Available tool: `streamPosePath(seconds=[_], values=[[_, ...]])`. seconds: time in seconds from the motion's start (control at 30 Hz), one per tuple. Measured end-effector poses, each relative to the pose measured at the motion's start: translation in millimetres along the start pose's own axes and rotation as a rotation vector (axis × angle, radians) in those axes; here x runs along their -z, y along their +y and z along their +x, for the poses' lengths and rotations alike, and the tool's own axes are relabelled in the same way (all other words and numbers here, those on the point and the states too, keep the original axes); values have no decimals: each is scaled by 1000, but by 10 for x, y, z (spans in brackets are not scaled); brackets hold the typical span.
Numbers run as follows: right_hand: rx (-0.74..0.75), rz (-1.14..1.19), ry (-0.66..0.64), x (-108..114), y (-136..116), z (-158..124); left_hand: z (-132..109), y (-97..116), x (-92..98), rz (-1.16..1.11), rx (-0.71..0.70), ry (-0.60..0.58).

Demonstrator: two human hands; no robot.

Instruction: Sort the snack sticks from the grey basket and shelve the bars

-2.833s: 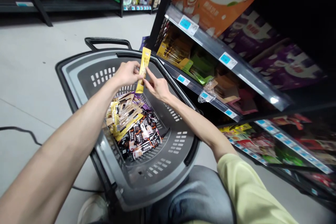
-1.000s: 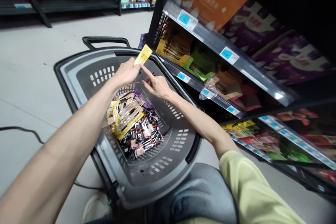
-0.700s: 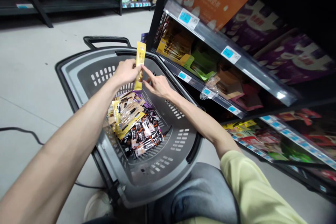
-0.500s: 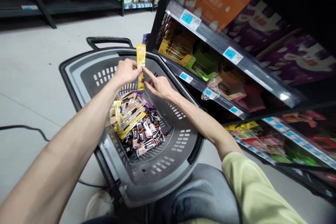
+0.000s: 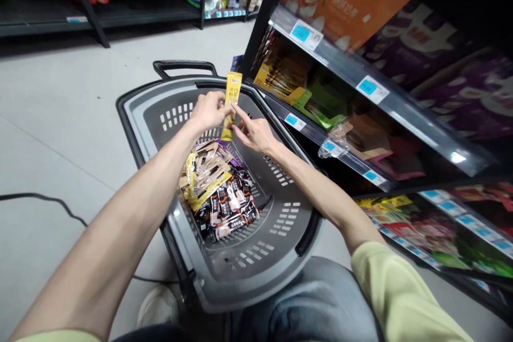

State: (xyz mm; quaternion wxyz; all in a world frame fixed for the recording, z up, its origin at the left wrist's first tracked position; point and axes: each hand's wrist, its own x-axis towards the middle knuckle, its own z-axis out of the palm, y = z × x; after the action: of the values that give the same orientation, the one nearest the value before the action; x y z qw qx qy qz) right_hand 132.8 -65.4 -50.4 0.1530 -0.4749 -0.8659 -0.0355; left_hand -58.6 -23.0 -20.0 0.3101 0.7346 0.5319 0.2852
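Left hand [image 5: 210, 111] pinches yellow sachet [image 5: 233, 89] over basket [image 5: 224, 293] (black, tan, yellow packets [image 5: 224, 195] heaped inside). Right hand [image 5: 257, 133]: grip loose, index fingertip [image 5: 236, 108] at sachet. Stocked shelf [image 5: 340, 79] beside basket.

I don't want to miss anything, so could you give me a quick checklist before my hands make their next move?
1. Yellow stick sachet gripped: ok, pinched in the left hand.
2. Right hand free of other items: ok, its index fingertip is at the sachet; whether it presses, cannot tell.
3. Shopping basket open on top: ok, no lid over it.
4. Packets in the basket below the rim: ok, the tan stick packets and black packets lie low inside.
5. Floor free of cables: not ok, a black cable lies left of the basket.
6. Sachet sealed at both ends: cannot tell.
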Motion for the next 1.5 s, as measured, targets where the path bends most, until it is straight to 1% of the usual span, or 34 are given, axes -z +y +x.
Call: streamPosePath(seconds=[0.4,0.5,0.63,0.7,0.77,0.87,1.03,1.13,1.27,1.33,1.4,1.5], values=[[-15,-40,-31,-9,24,11,-3,-10,-6,57,-32,19],[6,-12,23,3,31,6,15,-32,-21,48,-33,20],[28,74,145,59,20,-6,20,-52,-32,24,-32,8],[37,96,176,85,12,-9,12,-51,-30,8,-35,-2],[46,96,179,93,9,-8,3,-48,-28,-1,-35,0],[40,56,118,67,18,-3,3,-52,-33,2,-31,9],[-2,-72,-73,-3,55,0,24,-78,-45,3,-46,-21],[-32,-47,-104,-12,66,4,27,-93,-36,-15,-50,-25],[-54,45,-74,-3,74,17,12,-103,-33,-89,-21,-5],[-62,50,-40,-5,95,26,-2,-88,-44,-156,5,-5],[-69,7,5,-12,135,34,-19,-49,-57,-251,37,-38],[-40,-88,76,-11,223,46,-47,42,-58,-401,92,-118]])
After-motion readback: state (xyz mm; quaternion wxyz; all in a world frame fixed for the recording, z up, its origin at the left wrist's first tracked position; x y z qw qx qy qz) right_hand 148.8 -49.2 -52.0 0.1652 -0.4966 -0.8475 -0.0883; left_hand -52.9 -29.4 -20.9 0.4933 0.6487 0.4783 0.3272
